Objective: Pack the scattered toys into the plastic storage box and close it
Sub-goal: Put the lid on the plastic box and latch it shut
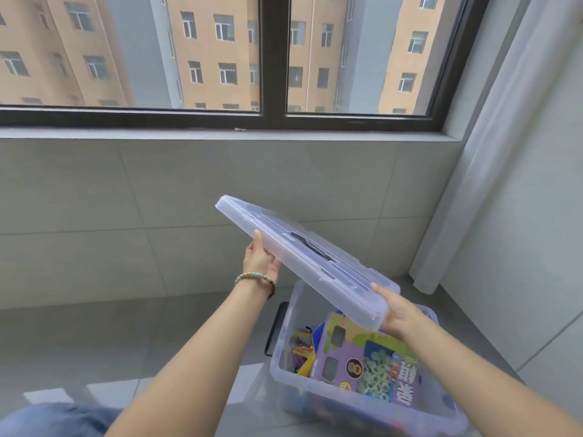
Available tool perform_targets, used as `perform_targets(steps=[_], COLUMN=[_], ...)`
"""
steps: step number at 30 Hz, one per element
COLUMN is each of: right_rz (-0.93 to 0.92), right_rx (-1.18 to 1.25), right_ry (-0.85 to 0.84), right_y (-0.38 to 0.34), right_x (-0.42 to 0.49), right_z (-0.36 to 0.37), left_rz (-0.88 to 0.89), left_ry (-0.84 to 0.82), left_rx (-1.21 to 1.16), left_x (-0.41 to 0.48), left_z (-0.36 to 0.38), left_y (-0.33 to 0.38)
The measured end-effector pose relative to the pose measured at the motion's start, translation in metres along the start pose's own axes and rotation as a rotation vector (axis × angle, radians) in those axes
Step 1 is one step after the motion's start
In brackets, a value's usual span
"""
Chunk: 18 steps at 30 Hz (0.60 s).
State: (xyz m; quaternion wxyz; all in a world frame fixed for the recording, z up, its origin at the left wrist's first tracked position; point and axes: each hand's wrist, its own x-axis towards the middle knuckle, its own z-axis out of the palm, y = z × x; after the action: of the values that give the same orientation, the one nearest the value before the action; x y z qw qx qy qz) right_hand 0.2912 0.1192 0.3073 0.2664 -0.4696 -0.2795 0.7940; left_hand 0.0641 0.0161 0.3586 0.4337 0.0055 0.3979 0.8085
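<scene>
Your left hand (260,263) and right hand (396,313) grip opposite edges of the tilted lid (303,260), held above the open storage box (362,402).

left hand (260,266): raised, pinches lid (303,250) edge | right hand (396,313): lower, grips lid corner | arms: extended forward

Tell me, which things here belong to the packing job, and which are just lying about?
Job: lid, held by left hand and right hand; storage box; purple toy pack inside it.
Just there: window; curtain; bracelet.
</scene>
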Motion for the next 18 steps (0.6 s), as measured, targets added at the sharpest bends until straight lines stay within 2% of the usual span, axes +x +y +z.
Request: perform_targets(steps=[3,6,9,14,18], right_rz=[-0.176,-0.303,-0.274,-0.225,-0.219], right_rx=[-0.078,-0.166,-0.252,-0.347,-0.445], right_ry=[0.182,0.260,0.277,0.274,0.323], right_y=[-0.023,-0.044,-0.052,-0.035,-0.013], right_x=[-0.004,-0.019,-0.021,-0.003,0.014], right_z=[-0.054,-0.096,-0.132,-0.164,-0.171], left_rz=[-0.120,-0.170,-0.203,-0.295,-0.226], left_ry=[-0.042,0.095,0.199,0.182,0.222], left_rx=[0.155,0.320,0.606,0.999,1.354], left_x=[0.009,0.018,0.026,0.033,0.039], left_z=[-0.011,-0.032,-0.061,-0.094,-0.112], left_y=[-0.023,-0.042,-0.059,-0.089,-0.105])
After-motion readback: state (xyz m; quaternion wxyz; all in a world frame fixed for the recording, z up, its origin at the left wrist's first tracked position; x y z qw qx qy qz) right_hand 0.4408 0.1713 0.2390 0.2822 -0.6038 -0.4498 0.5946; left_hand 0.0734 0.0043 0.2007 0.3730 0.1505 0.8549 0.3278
